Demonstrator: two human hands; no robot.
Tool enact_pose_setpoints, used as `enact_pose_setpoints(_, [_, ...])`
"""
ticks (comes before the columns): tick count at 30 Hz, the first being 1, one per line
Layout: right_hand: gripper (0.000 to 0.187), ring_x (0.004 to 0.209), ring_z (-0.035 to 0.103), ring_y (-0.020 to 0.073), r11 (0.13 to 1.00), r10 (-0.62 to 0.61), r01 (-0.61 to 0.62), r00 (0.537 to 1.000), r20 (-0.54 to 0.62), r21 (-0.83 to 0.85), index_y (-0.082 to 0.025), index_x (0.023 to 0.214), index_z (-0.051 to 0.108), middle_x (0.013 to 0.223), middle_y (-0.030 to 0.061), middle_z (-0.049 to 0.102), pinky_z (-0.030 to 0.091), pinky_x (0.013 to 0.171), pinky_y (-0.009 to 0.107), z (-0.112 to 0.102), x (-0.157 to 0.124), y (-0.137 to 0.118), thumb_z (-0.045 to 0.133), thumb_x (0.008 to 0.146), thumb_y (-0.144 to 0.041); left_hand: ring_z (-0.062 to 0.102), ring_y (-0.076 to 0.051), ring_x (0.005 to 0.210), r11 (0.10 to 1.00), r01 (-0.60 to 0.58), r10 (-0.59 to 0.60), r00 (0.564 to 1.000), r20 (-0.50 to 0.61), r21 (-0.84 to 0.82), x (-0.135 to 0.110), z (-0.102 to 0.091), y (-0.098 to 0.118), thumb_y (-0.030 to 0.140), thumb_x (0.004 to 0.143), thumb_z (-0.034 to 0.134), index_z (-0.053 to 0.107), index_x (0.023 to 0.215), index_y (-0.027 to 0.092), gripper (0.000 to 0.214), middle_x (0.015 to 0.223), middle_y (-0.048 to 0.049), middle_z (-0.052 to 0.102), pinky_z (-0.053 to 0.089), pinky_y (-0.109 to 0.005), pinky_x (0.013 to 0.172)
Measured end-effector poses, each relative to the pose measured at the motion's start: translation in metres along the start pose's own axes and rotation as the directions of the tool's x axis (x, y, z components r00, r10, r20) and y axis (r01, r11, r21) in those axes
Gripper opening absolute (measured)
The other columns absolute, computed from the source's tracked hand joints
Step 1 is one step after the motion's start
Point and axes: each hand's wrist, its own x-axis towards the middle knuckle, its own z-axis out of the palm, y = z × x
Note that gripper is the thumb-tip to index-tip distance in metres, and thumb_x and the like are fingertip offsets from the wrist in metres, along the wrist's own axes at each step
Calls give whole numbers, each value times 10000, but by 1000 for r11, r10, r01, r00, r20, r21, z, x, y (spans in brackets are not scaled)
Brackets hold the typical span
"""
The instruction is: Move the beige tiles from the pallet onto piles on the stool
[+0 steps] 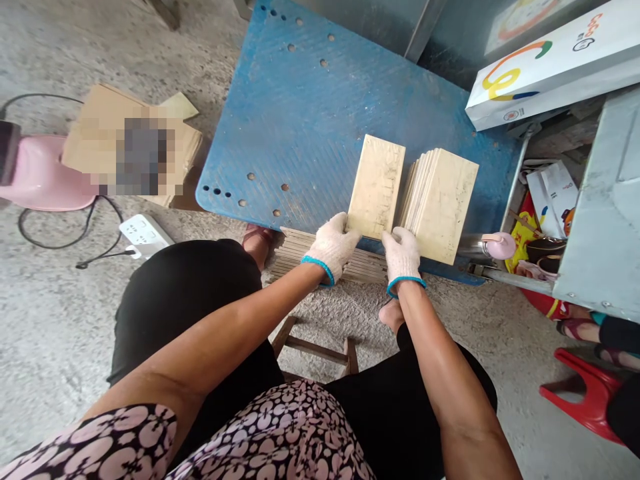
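Both my hands wear white knit gloves with blue cuffs. My left hand [333, 245] grips the near left corner of a pale rectangular panel [376, 185] that lies on a blue pallet [300, 127]. My right hand [403, 253] holds the panel's near right corner, fingers curled over the edge. Just to the right, a stack of several similar panels [440, 200] leans on the pallet. Another pile of thin panels [295, 250] lies on the floor under my left wrist.
A white printed box [550, 63] and a grey metal machine [600, 207] stand to the right. A red stool [590, 393] and another person's foot [575, 328] are at the right edge. Cardboard [100, 127], a pink seat [40, 177] and a power strip [143, 233] lie at left.
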Motion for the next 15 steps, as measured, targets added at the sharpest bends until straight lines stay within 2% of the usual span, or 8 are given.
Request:
enact_pose_setpoints(2, [272, 871, 621, 191, 984, 65, -60, 997, -27, 167, -198, 882, 598, 849, 4, 649, 488, 805, 288, 8, 3, 6, 647, 718, -409, 472, -126, 624, 988, 54, -59, 998, -36, -143, 1, -1, 3, 198, 758, 559, 589, 768, 177, 38, 674, 13, 559, 344, -240, 553])
enact_pose_setpoints(4, [387, 925, 644, 198, 921, 140, -112, 989, -47, 374, -192, 994, 596, 956, 28, 671, 529, 810, 304, 15, 4, 8, 691, 669, -380, 485, -118, 606, 926, 113, -131, 991, -25, -360, 7, 1, 2, 159, 737, 549, 614, 782, 169, 79, 692, 6, 574, 372, -230, 550])
enact_pose_setpoints(6, [434, 897, 658, 191, 798, 210, -147, 977, -41, 585, -194, 1029, 570, 967, 25, 670, 560, 776, 311, 21, 4, 6, 711, 642, -329, 514, -110, 611, 803, 150, -164, 986, 27, -577, 15, 6, -2, 120, 713, 549, 626, 777, 159, 107, 721, -8, 591, 414, -217, 568])
enact_pose_setpoints(8, [410, 854, 663, 175, 650, 253, -164, 968, -7, 742, -201, 1006, 553, 931, 6, 667, 575, 749, 303, 24, 1, 0, 716, 637, -274, 534, -102, 621, 681, 175, -159, 983, 89, -711, 21, 10, -5, 90, 703, 559, 625, 755, 154, 106, 733, -18, 594, 448, -203, 590])
enact_pose_setpoints(12, [276, 941, 664, 151, 378, 231, -173, 969, 89, 910, -199, 950, 571, 967, 12, 677, 570, 853, 288, 22, -14, -16, 704, 712, -245, 524, -84, 588, 589, 242, -203, 968, 149, -771, 20, 11, 3, 32, 726, 551, 615, 751, 154, 140, 726, -18, 589, 461, -187, 579])
enact_pose_setpoints(15, [260, 1058, 646, 165, 218, 148, -307, 949, 279, 927, -179, 1027, 603, 1070, 63, 686, 529, 983, 329, 21, -26, -26, 640, 828, -343, 511, -78, 554, 554, 296, -253, 950, 181, -778, 11, 10, 15, -11, 749, 527, 588, 728, 146, 170, 708, -20, 582, 447, -188, 547])
